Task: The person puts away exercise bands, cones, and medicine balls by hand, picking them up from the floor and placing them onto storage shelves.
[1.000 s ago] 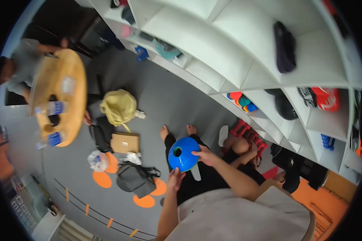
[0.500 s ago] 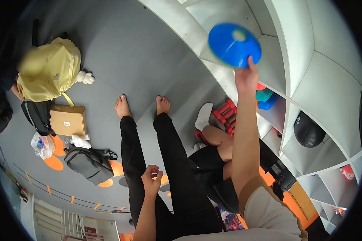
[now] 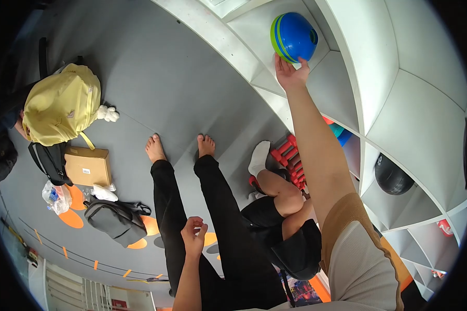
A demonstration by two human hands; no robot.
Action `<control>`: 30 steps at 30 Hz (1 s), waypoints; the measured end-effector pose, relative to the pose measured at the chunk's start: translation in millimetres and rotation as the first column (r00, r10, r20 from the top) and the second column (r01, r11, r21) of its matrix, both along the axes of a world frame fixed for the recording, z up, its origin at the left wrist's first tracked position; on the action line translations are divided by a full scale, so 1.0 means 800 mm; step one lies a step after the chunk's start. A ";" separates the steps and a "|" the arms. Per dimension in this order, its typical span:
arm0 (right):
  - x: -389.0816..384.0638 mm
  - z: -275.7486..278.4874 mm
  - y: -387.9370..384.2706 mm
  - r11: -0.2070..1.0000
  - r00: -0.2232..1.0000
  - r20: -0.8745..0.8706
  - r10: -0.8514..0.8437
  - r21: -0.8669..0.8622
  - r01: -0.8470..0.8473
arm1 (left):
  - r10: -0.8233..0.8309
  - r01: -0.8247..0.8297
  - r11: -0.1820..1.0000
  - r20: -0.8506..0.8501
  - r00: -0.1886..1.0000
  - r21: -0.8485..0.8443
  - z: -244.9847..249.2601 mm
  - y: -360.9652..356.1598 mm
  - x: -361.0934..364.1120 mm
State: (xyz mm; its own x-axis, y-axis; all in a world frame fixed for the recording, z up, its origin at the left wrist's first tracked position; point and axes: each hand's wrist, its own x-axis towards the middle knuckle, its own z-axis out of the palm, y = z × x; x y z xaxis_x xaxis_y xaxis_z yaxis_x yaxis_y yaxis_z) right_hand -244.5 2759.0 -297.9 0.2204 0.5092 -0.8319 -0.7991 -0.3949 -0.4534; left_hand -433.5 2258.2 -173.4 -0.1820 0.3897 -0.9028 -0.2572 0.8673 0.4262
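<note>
My right hand (image 3: pixel 291 72) reaches up to a shelf compartment and grips a stack of disc cones (image 3: pixel 294 37). The stack is tilted on its side, blue on the outer face with green and blue rims at the left. My fingers are at its lower edge, with the thumb against the blue side. Low over my legs is my left hand (image 3: pixel 194 234), empty, its fingers loosely curled and the thumb apart from them.
White cube shelving (image 3: pixel 340 85) curves along the right, with a black ball (image 3: pixel 393 175) in one compartment. Red dumbbells (image 3: pixel 291 155) lie by a seated person (image 3: pixel 277 194). At left are a yellow backpack (image 3: pixel 62 106), a cardboard box (image 3: pixel 87 166) and a grey backpack (image 3: pixel 114 220).
My right hand has moved up and slightly left, carrying the disc cones deeper into the compartment. The stack has turned so its green and blue rims show. My left hand stays nearly still.
</note>
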 end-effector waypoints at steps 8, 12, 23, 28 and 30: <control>0.006 -0.025 0.024 0.980 0.946 0.267 0.181 -0.133 -0.150 | 0.091 -0.091 0.996 0.031 0.995 -0.019 -0.004 -0.015 0.014; 0.001 -0.030 0.018 0.981 0.942 0.275 0.192 -0.087 -0.175 | 0.138 -0.137 0.990 0.051 0.989 -0.026 -0.007 -0.019 0.020; -0.015 -0.015 0.007 0.963 0.817 0.514 0.263 -0.193 -0.189 | 0.207 -0.204 0.978 0.072 0.976 -0.051 -0.009 -0.020 0.023; -0.008 -0.085 -0.105 0.779 0.102 0.798 0.594 -0.540 -0.317 | 0.176 -0.174 0.984 0.065 0.982 -0.035 -0.014 -0.022 0.025; -0.048 -0.059 -0.196 0.671 0.139 0.720 0.679 -0.534 -0.515 | 0.193 -0.191 0.981 0.069 0.979 -0.033 -0.016 -0.022 0.027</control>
State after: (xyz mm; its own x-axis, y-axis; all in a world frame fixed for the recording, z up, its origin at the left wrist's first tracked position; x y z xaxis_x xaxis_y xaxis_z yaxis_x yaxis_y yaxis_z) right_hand -282.7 2602.4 -345.4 0.4725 0.7381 -0.4815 0.4756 -0.6736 -0.5658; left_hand -411.8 2240.4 -186.2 -0.1858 0.3298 -0.9256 -0.4486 0.8096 0.3786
